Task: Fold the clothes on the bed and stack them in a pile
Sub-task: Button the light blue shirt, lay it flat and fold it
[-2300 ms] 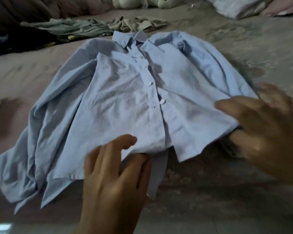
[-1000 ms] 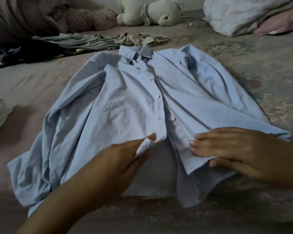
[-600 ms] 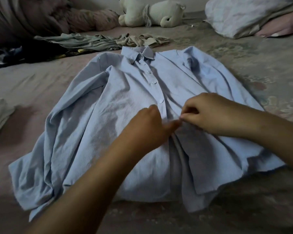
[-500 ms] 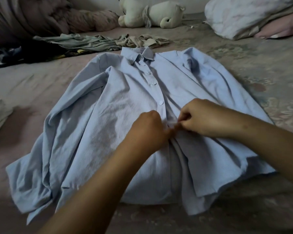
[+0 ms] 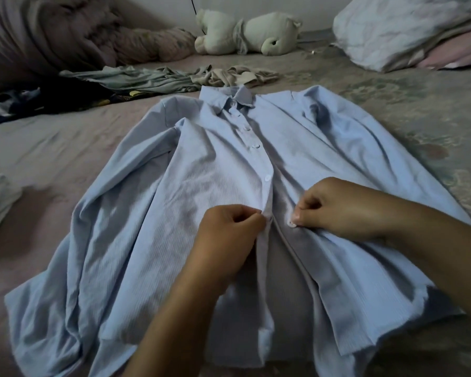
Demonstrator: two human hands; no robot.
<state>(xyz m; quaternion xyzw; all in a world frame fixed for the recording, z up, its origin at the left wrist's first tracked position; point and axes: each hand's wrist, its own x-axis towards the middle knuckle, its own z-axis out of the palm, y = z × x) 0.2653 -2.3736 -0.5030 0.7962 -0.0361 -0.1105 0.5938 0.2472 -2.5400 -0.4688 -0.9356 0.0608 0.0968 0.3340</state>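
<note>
At frame centre, the left hand [image 5: 229, 229] pinches the blue shirt [image 5: 152, 213] placket; the right hand [image 5: 337, 208] pinches its button [image 5: 292, 224].

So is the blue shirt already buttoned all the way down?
No, the blue shirt gapes open below its upper buttons, while the left hand and right hand pinch its two front edges apart.
</note>
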